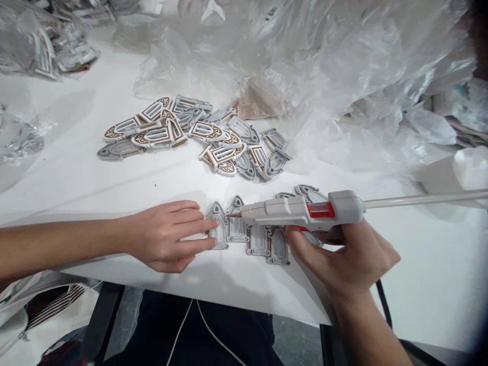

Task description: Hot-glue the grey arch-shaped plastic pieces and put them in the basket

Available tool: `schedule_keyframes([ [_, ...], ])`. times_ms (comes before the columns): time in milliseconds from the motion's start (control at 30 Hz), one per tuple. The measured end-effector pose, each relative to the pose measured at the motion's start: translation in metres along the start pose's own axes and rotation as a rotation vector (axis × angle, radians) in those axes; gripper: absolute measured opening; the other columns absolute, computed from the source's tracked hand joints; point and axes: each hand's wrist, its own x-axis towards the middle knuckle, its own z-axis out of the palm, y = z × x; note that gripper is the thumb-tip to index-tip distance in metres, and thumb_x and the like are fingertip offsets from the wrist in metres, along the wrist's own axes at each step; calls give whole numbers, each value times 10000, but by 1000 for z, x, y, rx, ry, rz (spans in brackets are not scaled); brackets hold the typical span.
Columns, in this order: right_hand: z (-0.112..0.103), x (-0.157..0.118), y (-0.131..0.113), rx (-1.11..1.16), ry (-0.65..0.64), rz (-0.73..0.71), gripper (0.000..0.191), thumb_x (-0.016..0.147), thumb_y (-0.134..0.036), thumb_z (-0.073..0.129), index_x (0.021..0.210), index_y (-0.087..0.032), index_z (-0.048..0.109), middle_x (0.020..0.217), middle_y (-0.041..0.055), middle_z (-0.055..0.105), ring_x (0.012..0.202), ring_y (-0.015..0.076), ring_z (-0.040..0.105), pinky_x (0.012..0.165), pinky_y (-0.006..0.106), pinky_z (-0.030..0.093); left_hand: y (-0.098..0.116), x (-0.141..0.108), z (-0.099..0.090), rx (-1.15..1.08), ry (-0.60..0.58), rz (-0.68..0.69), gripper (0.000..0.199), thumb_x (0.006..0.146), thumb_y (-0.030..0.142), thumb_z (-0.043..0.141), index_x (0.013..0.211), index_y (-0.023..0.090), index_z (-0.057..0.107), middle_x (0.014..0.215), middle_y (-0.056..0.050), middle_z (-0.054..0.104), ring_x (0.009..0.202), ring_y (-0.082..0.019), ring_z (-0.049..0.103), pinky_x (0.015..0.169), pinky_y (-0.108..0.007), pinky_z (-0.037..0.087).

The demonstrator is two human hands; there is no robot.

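My right hand (345, 256) grips a grey glue gun (305, 209) with a red trigger, its glue stick (423, 199) sticking out to the right. The nozzle points left at a row of grey arched window-shaped pieces (247, 231) lying near the table's front edge. My left hand (168, 235) lies flat on the table, fingertips touching the leftmost piece (218, 229) of that row.
A pile of brown-and-white and grey arched pieces (190, 134) lies further back on the white table (68, 173). Crumpled clear plastic bags (305, 66) fill the back and right. More bagged pieces (41, 46) sit at the far left. A cable (206, 330) hangs below the table edge.
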Motion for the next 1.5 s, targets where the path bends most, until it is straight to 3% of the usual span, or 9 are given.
schedule_keyframes([
  [400, 0, -1, -2, 9, -13, 11, 337, 708, -284, 721, 729, -192, 398, 521, -60, 410, 435, 54, 380, 447, 215, 322, 0, 3, 0, -37, 16, -14, 349, 777, 263, 583, 1090, 124, 650, 1198, -134, 661, 938, -223, 643, 856, -399, 542],
  [667, 0, -1, -1, 33, -6, -32, 357, 690, -295, 742, 702, -190, 401, 507, -66, 392, 433, 47, 354, 438, 213, 317, -1, 6, -2, -37, 65, 57, 293, 751, 208, 578, 1013, 116, 671, 1033, -96, 709, 839, -190, 631, 815, -361, 540],
  [1267, -1, -2, -4, 169, -107, -116, 254, 710, -231, 701, 776, -171, 464, 566, -56, 401, 473, 42, 347, 487, 213, 347, -2, 4, 0, -43, 29, 64, 225, 780, 213, 569, 962, 114, 656, 1113, -108, 692, 891, -192, 630, 849, -371, 522],
  [1500, -1, -1, -4, 159, -108, -111, 286, 696, -213, 699, 735, -182, 418, 546, -64, 376, 468, 47, 348, 482, 218, 343, -2, 5, 1, -47, 32, 61, 243, 782, 209, 560, 985, 113, 651, 1116, -106, 690, 898, -191, 632, 858, -374, 520],
])
